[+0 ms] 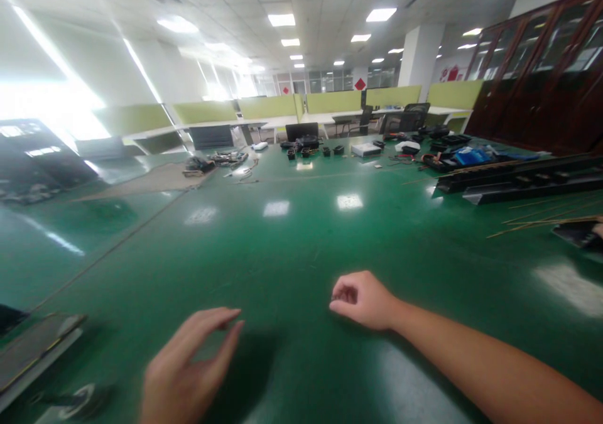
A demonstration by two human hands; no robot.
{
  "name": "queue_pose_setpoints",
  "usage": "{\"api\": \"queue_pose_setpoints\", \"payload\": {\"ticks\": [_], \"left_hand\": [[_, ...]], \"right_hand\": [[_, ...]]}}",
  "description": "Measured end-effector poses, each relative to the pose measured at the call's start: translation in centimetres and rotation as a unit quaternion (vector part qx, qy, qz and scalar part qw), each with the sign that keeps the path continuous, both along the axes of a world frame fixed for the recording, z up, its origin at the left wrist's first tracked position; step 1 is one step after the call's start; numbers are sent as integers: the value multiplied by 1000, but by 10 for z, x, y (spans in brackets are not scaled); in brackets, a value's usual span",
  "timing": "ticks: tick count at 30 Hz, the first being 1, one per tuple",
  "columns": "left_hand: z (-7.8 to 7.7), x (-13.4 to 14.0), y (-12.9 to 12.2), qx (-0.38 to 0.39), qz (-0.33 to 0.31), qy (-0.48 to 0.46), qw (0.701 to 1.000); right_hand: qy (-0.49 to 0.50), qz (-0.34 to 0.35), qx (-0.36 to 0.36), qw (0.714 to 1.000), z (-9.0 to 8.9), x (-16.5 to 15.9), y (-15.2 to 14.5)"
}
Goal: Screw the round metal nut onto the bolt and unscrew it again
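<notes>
My left hand [186, 367] is over the near part of the green tabletop [292, 260], slightly blurred. Its thumb and fingers are bent toward each other with a narrow gap at the tips, and nothing shows between them. To the right, my right hand [365, 301] is close to the tabletop with its fingers curled in and the thumb against them. A tiny dark spot shows at its fingertips, too small to name. Left of my left hand lie a roll of tape [82, 402] and a flat grey panel [38, 348].
Long black metal channels [527, 179] and thin rods [541, 225] lie at the right. At the right edge a person's fingers [598, 228] touch a dark object. Small black parts [325, 151], a white box [366, 150] and a blue bundle [472, 155] stand along the far side.
</notes>
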State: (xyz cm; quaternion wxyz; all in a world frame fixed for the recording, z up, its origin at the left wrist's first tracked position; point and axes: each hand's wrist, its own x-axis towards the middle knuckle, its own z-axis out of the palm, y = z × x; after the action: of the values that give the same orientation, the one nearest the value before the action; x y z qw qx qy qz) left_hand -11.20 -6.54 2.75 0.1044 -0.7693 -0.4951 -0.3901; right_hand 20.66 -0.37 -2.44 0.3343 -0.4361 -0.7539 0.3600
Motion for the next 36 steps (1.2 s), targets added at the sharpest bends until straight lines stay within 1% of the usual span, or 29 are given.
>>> {"api": "queue_pose_setpoints", "payload": {"ticks": [1, 2, 3, 5, 6, 9, 11, 15, 20, 23, 27, 30, 32, 34, 36], "left_hand": [[-3, 23, 6, -39, -81, 14, 996], [-5, 46, 13, -79, -133, 21, 988], [-7, 67, 20, -115, -164, 27, 979], [-12, 101, 35, -165, -210, 55, 962], [-15, 113, 41, -175, -229, 68, 955], [-25, 131, 53, -171, -273, 63, 944], [-30, 134, 55, -178, -285, 29, 941], [-36, 133, 55, -220, -284, -18, 933], [-34, 131, 55, -271, -303, -73, 911], [-32, 127, 60, -301, -310, -115, 895], [-35, 126, 68, -312, -306, -150, 887], [-36, 129, 69, -302, -277, -174, 895], [-32, 126, 67, -282, -249, -180, 909], [-22, 114, 62, -239, -214, -169, 932], [-8, 92, 53, -169, -154, -146, 962]], "right_hand": [[4, 5, 0, 1000, 0, 0, 1], [8, 11, 0, 1000, -1, -1, 3], [12, 17, 1, 1000, -1, -1, 4], [23, 31, 7, 999, -2, -1, 7], [30, 37, 12, 999, -3, -1, 8], [45, 52, 26, 997, -3, 1, 10], [49, 56, 23, 997, -3, 2, 10], [26, 61, 18, 998, -1, 3, 10], [-7, 66, 14, 998, 1, 3, 12], [3, 74, 2, 997, 1, 4, 13], [23, 75, -9, 997, -1, 5, 13], [34, 87, -35, 995, -1, 7, 13], [42, 92, -58, 993, -1, 8, 11], [45, 89, -75, 992, 0, 9, 10], [44, 84, -80, 992, 1, 10, 9]]}}
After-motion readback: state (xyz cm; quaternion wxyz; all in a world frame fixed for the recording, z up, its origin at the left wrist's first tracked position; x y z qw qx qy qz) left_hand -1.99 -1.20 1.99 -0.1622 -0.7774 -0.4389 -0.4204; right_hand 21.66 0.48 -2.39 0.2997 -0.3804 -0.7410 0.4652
